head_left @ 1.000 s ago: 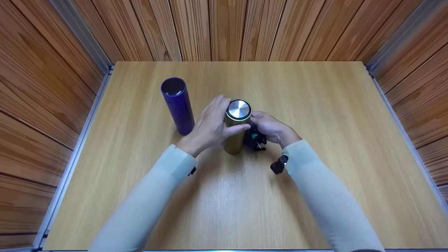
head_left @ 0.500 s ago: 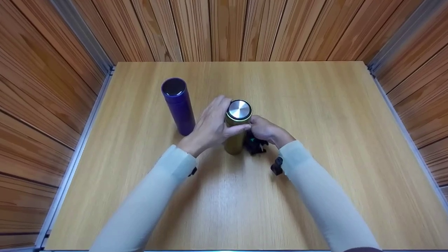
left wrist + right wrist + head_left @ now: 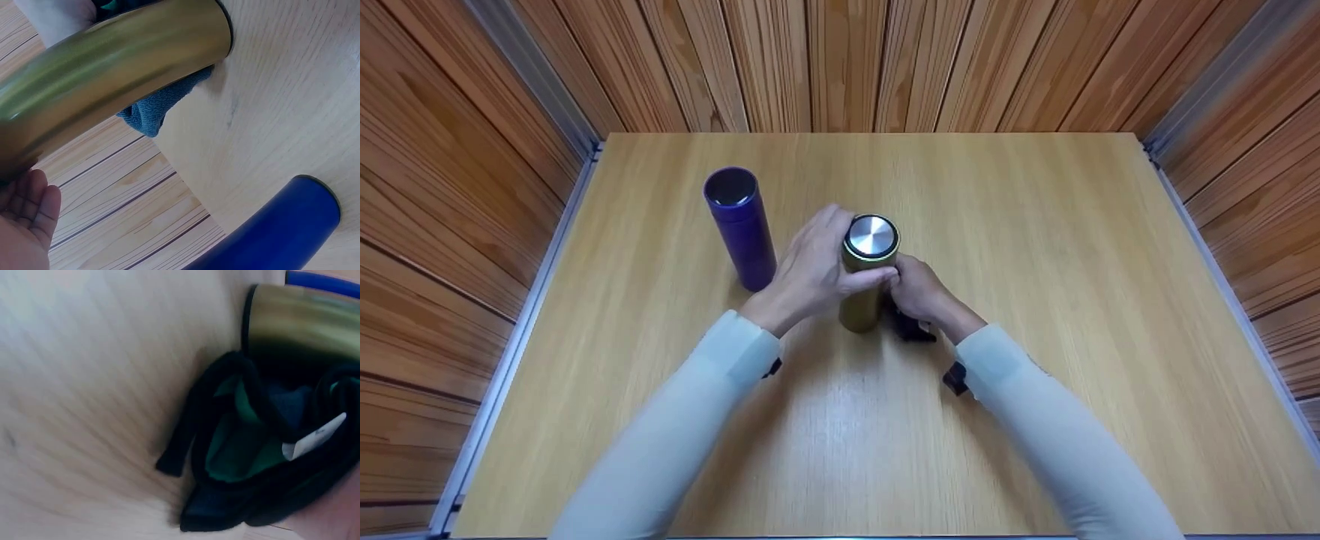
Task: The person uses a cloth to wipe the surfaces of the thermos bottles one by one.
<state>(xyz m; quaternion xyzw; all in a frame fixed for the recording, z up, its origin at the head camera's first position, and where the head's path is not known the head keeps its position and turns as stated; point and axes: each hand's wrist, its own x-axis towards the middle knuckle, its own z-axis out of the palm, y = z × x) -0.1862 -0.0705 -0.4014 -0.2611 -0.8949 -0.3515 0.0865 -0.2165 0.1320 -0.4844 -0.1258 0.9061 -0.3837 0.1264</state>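
A gold thermos bottle with a shiny steel lid stands upright on the table. My left hand grips it near the top, thumb across the front. At its right side, my right hand holds a dark cloth against the bottle wall. Seen from the right wrist, the cloth is bunched, with black edging, green inside and a white label. Blue towelling of the same cloth shows behind the bottle in the left wrist view. The right fingertips are hidden.
A purple thermos bottle with a dark top stands upright to the left of my left hand. The wooden table is bounded by plank walls and grey metal rails.
My right hand has moved down along the bottle's right side, towards me, with the cloth. My left hand and both bottles have stayed in place.
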